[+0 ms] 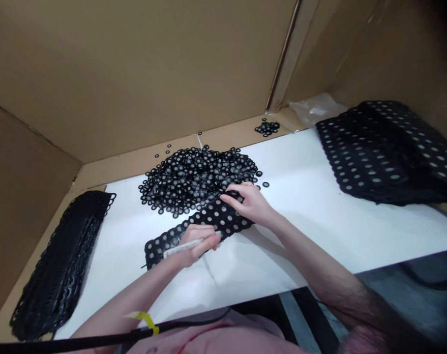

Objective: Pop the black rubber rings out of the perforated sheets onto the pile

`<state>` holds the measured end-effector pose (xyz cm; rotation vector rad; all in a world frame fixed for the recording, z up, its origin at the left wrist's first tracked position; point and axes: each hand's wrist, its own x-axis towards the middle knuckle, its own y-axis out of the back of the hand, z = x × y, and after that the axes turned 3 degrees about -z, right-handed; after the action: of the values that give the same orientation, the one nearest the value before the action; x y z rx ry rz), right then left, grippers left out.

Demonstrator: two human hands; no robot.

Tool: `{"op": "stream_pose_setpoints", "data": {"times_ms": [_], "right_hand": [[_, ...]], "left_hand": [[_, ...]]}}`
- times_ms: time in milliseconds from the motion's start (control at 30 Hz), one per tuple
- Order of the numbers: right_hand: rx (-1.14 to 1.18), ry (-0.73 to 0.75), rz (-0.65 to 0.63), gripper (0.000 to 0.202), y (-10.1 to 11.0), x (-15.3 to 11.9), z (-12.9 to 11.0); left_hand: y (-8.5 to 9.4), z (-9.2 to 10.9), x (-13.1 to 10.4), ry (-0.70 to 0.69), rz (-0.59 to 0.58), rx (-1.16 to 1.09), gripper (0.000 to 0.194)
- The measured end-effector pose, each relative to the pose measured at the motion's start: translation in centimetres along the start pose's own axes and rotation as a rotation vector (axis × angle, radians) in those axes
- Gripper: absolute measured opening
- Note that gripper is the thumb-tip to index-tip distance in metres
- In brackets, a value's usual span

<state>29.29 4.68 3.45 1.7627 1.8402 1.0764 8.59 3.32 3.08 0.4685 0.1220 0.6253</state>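
A black strip with rows of pale round dots [213, 216] lies aslant on a white board, its upper edge against a heap of small black rings with pale centres [197, 172]. My left hand [201, 241] is closed around a white pen-like tool [182, 247], resting over the strip's lower middle. The tool's tip is hidden by the fingers. At the strip's upper right end, my right hand [253, 202] grips the edge between thumb and fingers, close to the heap. Exactly what sits under those fingertips is partly hidden.
A stack of black perforated strips [61, 265] lies at left. Black dotted sheets [378, 152] are piled at right, by a clear plastic bag [317, 109]. A small ring cluster [268, 129] sits at the back. Cardboard walls [153, 73] enclose the white board [304, 196].
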Motion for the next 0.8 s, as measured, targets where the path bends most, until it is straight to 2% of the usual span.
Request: {"op": "stream_pose_setpoints", "data": {"times_ms": [100,200,300,367,433,500,567,633,700,800], "right_hand": [[-0.010,0.041,0.021,0.025,-0.1,-0.3,-0.9],[-0.013,0.123,0.029,0.025,-0.2,-0.5,-2.5],[-0.014,0.160,0.012,0.029,-0.4,-0.5,-3.7],[-0.018,0.146,0.017,0.029,-0.4,-0.3,-3.6],[-0.024,0.100,0.051,0.027,-0.4,-0.2,-2.6],[-0.033,0.036,0.082,0.026,-0.3,-0.1,-1.1],[-0.038,0.001,0.076,0.025,-0.3,-0.1,0.3],[-0.041,-0.004,0.056,0.025,-0.3,0.0,1.1],[-0.035,0.005,0.037,0.026,-0.2,0.0,1.4],[-0.010,0.018,0.016,0.026,-0.1,0.1,1.2]], "left_hand": [[-0.1,-0.1,0.3,-0.023,-0.073,0.085,0.041],[-0.6,-1.2,0.4,-0.072,-0.145,0.228,0.040],[-1.3,-2.2,0.4,-0.101,-0.114,0.384,0.039],[-1.4,-2.3,0.4,-0.101,-0.089,0.422,0.040],[-1.1,-1.9,0.2,-0.100,-0.080,0.331,0.042],[-0.5,-1.4,-0.1,-0.083,-0.051,0.119,0.046],[0.0,-1.1,-0.5,-0.045,0.043,-0.085,0.049],[0.4,-1.0,-0.9,-0.020,0.137,-0.199,0.051],[0.5,-0.9,-1.1,-0.011,0.133,-0.205,0.051],[0.4,-0.5,-1.0,-0.041,0.043,-0.099,0.049]]}}
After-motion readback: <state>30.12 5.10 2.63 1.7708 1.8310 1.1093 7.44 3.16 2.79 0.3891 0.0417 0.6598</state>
